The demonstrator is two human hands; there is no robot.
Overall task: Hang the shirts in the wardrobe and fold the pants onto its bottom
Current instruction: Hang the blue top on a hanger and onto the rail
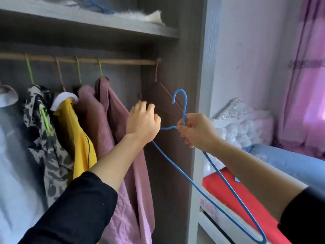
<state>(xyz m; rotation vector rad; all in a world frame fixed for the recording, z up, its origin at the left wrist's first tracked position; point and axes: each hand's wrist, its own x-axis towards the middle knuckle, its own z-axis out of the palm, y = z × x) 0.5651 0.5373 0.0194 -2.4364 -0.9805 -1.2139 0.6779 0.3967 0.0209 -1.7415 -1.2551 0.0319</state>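
Two hands up at the wardrobe [175, 173] opening. Right hand [195, 132]: thumb and fingertips pinch the neck of an empty blue hanger [185, 108], hook upright and held below the rod [123, 61], frame slanting down toward the camera. Left hand [143, 120]: fingers curled in a loose fist just beside that hanger's near corner, which runs behind the hand. Cannot tell whether it grips the blue wire or the bare pinkish hanger [156, 73] that hangs at the rod's right end. No shirt on the blue hanger.

Rod contents, right to left: two mauve garments [119, 155] close together, a yellow shirt [77, 138] with white collar, a black-and-white patterned shirt [40, 120], and a pale garment [7, 138] at the frame edge, blurred. All hang on hooks over the rod. Upper shelf [105, 23]: something white and furry [149, 14], plus blue wire, likely spare hangers.

Outside the wardrobe to the right: a red item [237, 191] and white lacy bedding [246, 124].

Progress, judged: several garments hung, and hanging seems to be underway with a hanger fetched for a next shirt. No pants visible. The wardrobe bottom is out of view, so the folding part cannot be assessed.
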